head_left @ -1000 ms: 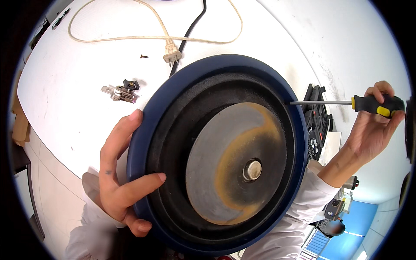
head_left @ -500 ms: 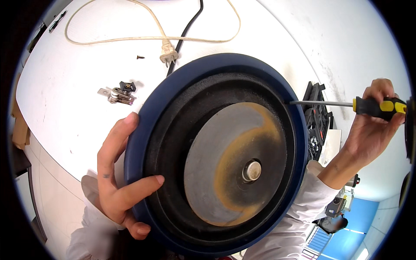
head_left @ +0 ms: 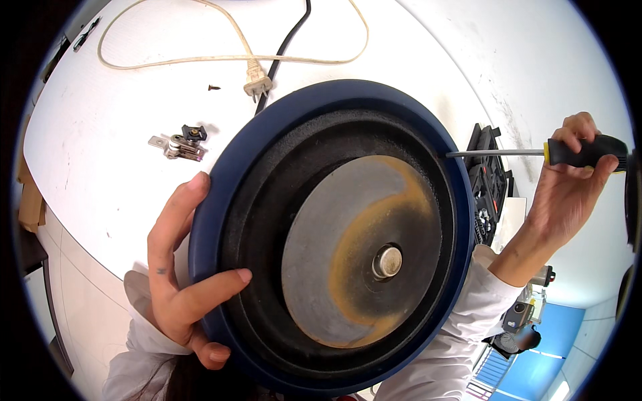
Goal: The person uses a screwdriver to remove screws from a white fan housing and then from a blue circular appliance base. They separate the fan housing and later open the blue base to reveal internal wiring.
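Note:
A round heating base [head_left: 321,100] has a dark blue rim, a black inner well and a grey heating plate [head_left: 314,260] with brown stains and a metal button [head_left: 387,261]. My left hand [head_left: 180,267] is closed on its left rim, thumb and fingers astride the edge. In my right hand [head_left: 568,180], out to the right, is a screwdriver [head_left: 582,152] with a black and yellow handle. Its shaft lies nearly level, the tip at the inner side of the right rim. What the tip touches is hidden.
On the white table [head_left: 100,167] lie a small metal thermostat [head_left: 180,144], a dark screw [head_left: 213,87], and a beige power cord with plug [head_left: 257,80] crossing a black cord [head_left: 289,47]. A black tool case [head_left: 487,180] stands behind the right rim. Another person [head_left: 518,342] is far off at lower right.
The screwdriver handle has turned in my right hand, showing more black and less yellow. The base has shifted very slightly left in the picture; my left hand keeps its grip.

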### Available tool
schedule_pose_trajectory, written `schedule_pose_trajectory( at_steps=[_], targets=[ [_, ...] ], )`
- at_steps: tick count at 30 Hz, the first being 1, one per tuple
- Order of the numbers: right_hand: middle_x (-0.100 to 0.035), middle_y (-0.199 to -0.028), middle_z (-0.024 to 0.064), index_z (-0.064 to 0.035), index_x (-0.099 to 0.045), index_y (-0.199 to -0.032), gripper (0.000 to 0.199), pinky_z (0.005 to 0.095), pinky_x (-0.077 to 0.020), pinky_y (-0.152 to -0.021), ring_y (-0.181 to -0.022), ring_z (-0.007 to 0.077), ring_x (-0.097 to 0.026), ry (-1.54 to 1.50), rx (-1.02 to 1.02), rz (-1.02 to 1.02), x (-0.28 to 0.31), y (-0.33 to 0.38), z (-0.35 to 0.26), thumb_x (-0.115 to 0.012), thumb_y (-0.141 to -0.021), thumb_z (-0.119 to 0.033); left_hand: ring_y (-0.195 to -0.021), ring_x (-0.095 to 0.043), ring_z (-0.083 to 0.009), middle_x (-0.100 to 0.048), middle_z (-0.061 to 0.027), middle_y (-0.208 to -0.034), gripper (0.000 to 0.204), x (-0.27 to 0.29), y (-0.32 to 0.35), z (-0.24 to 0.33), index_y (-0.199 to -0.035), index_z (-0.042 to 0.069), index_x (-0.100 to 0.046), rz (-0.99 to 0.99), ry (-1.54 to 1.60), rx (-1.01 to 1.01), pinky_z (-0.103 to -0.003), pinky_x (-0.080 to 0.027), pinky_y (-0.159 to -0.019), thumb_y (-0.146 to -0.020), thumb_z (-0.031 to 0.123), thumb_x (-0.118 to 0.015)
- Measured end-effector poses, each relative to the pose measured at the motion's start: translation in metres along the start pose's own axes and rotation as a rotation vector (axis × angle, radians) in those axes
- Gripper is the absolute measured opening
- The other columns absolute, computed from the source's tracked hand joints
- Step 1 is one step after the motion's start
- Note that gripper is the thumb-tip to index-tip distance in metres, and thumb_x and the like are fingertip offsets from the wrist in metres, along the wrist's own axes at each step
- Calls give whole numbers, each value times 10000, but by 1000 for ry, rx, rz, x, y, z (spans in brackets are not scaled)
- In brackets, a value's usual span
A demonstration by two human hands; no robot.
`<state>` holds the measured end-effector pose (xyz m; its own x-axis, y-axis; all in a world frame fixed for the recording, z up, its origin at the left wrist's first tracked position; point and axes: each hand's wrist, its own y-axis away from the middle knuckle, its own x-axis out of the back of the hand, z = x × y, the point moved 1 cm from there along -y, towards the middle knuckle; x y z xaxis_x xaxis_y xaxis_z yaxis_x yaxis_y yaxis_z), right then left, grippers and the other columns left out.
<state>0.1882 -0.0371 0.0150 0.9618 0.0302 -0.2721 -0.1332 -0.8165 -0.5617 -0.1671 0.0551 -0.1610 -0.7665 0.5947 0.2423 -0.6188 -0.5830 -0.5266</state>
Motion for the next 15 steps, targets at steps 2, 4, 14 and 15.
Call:
schedule_pose_trajectory(
  at_steps=[2, 4, 14, 15],
  targets=[
    [-443, -1179, 209, -71, -343, -1249, 473, 511, -331, -1056, -1137, 310, -474, 193, 21, 120, 1, 0, -4, -583, -896, -276, -1277, -287, -487, -257, -301, -1373, 606, 1, 0, 0, -1042, 179, -608, 2, -2, 2, -548, -328, -1010, -811, 698, -398],
    [-451, -1185, 228, -70, -335, -1272, 473, 555, -280, -1078, -1190, 338, -442, 401, 134, 288, -13, -5, 7, -564, -906, -263, -1275, -289, -489, -257, -304, -1371, 610, 0, -1, 0, -1043, 174, -608, 8, 2, 1, -548, -329, -1009, -813, 698, -394],
    [-447, -1085, 126, -48, -371, -1188, 550, 342, -460, -831, -835, 171, -490, 320, 139, 278, 1, 3, 4, -664, -837, -353, -1275, -289, -492, -259, -303, -1372, 614, 1, -1, 1, -1049, 175, -608, -6, -5, 12, -552, -333, -1006, -813, 699, -391],
    [-463, -1129, 134, -61, -382, -1209, 569, 327, -477, -875, -915, 198, -537, 184, 118, 88, 5, 2, 5, -672, -825, -365, -1275, -289, -491, -261, -301, -1372, 614, 1, -1, 1, -1050, 177, -608, -6, 3, 13, -552, -333, -1006, -811, 700, -391]
  ],
)
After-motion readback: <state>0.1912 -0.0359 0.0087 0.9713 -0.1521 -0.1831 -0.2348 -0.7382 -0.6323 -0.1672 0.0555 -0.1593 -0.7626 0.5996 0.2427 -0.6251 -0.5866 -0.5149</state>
